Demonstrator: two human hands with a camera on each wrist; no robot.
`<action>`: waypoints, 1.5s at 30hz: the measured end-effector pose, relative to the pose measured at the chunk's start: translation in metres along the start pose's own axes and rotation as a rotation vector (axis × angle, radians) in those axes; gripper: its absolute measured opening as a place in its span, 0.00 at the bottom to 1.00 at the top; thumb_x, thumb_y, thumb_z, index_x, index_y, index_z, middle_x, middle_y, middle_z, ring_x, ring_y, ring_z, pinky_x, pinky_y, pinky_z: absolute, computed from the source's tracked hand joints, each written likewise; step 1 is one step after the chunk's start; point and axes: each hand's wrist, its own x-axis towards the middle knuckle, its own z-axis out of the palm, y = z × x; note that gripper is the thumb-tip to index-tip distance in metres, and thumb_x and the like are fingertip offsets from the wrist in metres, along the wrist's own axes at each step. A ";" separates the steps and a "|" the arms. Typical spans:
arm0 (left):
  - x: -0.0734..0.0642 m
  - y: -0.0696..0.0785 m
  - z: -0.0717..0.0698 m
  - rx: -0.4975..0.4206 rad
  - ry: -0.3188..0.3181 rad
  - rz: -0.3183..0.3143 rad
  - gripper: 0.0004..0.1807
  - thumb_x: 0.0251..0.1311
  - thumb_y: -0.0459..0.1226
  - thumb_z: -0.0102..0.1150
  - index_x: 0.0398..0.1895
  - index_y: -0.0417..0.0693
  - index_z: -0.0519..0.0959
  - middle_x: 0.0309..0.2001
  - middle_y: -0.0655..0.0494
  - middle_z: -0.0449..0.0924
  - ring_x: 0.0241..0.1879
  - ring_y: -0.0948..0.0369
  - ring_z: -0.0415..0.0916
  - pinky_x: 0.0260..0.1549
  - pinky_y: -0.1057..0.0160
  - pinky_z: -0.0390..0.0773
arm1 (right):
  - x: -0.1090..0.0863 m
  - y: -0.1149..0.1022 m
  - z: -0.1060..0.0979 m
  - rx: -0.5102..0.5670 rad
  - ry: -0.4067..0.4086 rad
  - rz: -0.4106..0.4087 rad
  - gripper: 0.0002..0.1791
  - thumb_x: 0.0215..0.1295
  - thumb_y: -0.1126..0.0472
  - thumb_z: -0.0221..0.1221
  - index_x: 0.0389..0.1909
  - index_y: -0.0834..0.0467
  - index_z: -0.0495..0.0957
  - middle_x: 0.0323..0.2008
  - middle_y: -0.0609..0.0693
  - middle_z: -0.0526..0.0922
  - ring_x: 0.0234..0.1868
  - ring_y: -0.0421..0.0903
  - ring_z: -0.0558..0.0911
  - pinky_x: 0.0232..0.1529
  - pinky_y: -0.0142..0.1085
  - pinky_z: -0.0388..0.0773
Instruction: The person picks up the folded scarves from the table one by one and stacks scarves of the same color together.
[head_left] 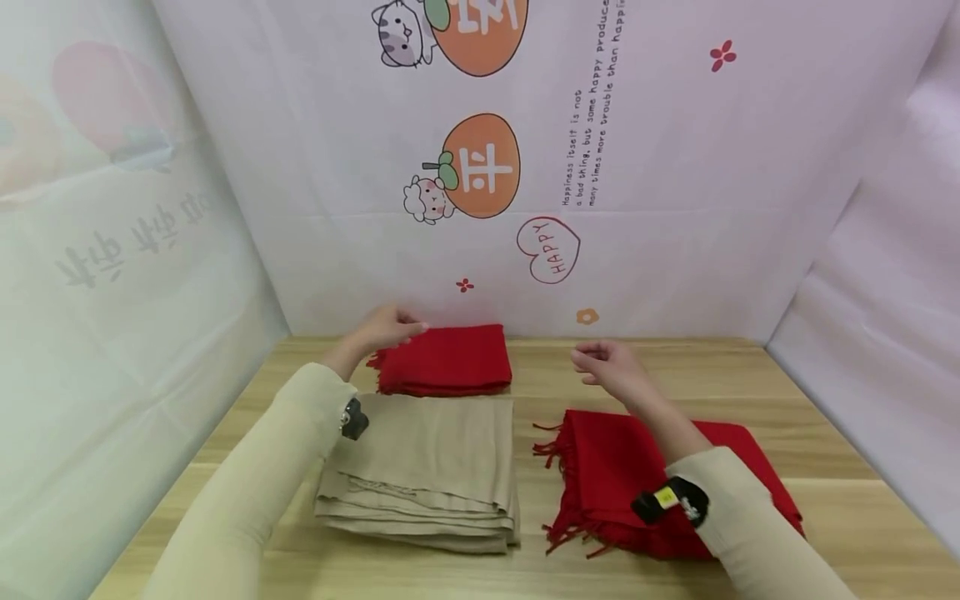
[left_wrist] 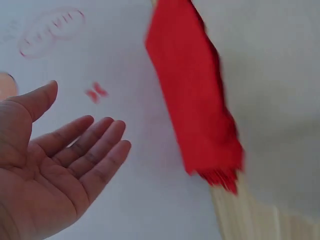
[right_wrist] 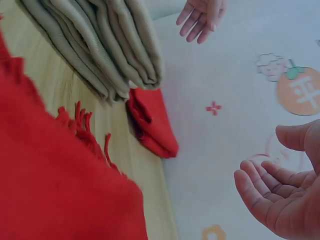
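Two red fringed scarves and a beige folded cloth lie on the wooden table. The smaller folded red scarf (head_left: 450,358) is at the back, against the printed backdrop. Above its left end is my left hand (head_left: 386,327), fingers loosely extended; the left wrist view shows the palm (left_wrist: 55,185) bare, apart from the scarf (left_wrist: 192,90). The beige cloth (head_left: 427,450), folded in several layers, lies in front of that scarf. My right hand (head_left: 611,367) hovers behind the larger red scarf (head_left: 607,467), its fingers (right_wrist: 270,185) softly bent around nothing. My right forearm hides part of that scarf.
A white printed sheet (head_left: 645,250) rises behind the table (head_left: 532,575), with more white sheeting (head_left: 150,333) on the left and on the right (head_left: 885,333). Fringe (head_left: 558,500) from the larger scarf spreads toward the beige cloth. Both wrists carry small black cameras (head_left: 352,419).
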 end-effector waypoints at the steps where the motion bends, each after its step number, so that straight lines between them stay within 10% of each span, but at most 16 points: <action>1: 0.001 -0.009 -0.002 0.025 0.014 0.003 0.24 0.69 0.46 0.55 0.57 0.34 0.76 0.52 0.40 0.78 0.49 0.48 0.76 0.46 0.52 0.77 | 0.007 0.000 0.005 0.007 -0.015 0.011 0.25 0.73 0.57 0.54 0.60 0.73 0.68 0.55 0.69 0.74 0.55 0.62 0.76 0.49 0.43 0.78; 13: 0.006 -0.076 0.004 0.201 0.044 0.030 0.22 0.68 0.40 0.57 0.52 0.27 0.75 0.53 0.34 0.76 0.51 0.42 0.74 0.48 0.48 0.75 | 0.061 0.013 0.057 0.031 -0.076 0.152 0.24 0.72 0.60 0.54 0.60 0.74 0.67 0.57 0.68 0.73 0.58 0.62 0.74 0.54 0.48 0.75; 17: 0.010 -0.087 0.011 0.225 -0.001 0.009 0.20 0.67 0.40 0.58 0.46 0.27 0.76 0.58 0.32 0.71 0.37 0.51 0.75 0.39 0.54 0.77 | 0.069 0.020 0.073 0.049 -0.084 0.198 0.23 0.71 0.61 0.55 0.59 0.74 0.67 0.57 0.69 0.72 0.57 0.63 0.74 0.56 0.50 0.73; 20: 0.014 -0.091 0.016 0.212 -0.020 -0.007 0.18 0.66 0.41 0.58 0.39 0.30 0.78 0.49 0.34 0.77 0.28 0.57 0.68 0.32 0.58 0.72 | 0.073 0.027 0.083 0.054 -0.071 0.208 0.23 0.70 0.61 0.56 0.57 0.74 0.67 0.55 0.69 0.73 0.56 0.63 0.75 0.53 0.50 0.75; 27: 0.016 -0.093 0.024 0.166 -0.023 -0.049 0.38 0.67 0.43 0.57 0.68 0.24 0.56 0.51 0.31 0.74 0.46 0.48 0.73 0.49 0.52 0.73 | 0.078 0.029 0.102 0.020 -0.013 0.185 0.21 0.67 0.60 0.60 0.49 0.74 0.71 0.41 0.62 0.77 0.45 0.59 0.80 0.47 0.47 0.78; 32: 0.017 -0.093 0.026 0.124 -0.050 -0.122 0.31 0.68 0.45 0.55 0.61 0.26 0.66 0.30 0.44 0.72 0.26 0.60 0.63 0.34 0.60 0.70 | 0.081 0.028 0.110 -0.053 0.022 0.199 0.14 0.67 0.57 0.61 0.27 0.62 0.71 0.19 0.48 0.69 0.25 0.47 0.74 0.34 0.42 0.76; 35: 0.017 -0.094 0.027 0.077 -0.036 -0.132 0.27 0.68 0.45 0.56 0.55 0.28 0.71 0.33 0.48 0.75 0.29 0.61 0.66 0.36 0.61 0.71 | 0.082 0.028 0.112 -0.073 0.028 0.209 0.18 0.67 0.56 0.61 0.22 0.58 0.66 0.17 0.46 0.66 0.23 0.45 0.72 0.30 0.40 0.73; 41: 0.018 -0.097 0.031 0.000 0.005 -0.112 0.31 0.68 0.44 0.56 0.64 0.28 0.66 0.55 0.38 0.75 0.50 0.50 0.71 0.52 0.52 0.71 | 0.082 0.034 0.115 -0.043 0.016 0.213 0.20 0.68 0.54 0.61 0.44 0.69 0.71 0.41 0.58 0.74 0.41 0.55 0.82 0.45 0.45 0.76; 45: 0.019 -0.101 0.032 -0.054 0.021 -0.127 0.25 0.67 0.43 0.56 0.56 0.30 0.72 0.37 0.46 0.78 0.37 0.56 0.71 0.43 0.57 0.72 | 0.084 0.037 0.117 -0.015 0.000 0.232 0.31 0.69 0.53 0.59 0.61 0.72 0.63 0.57 0.66 0.69 0.52 0.59 0.79 0.56 0.48 0.72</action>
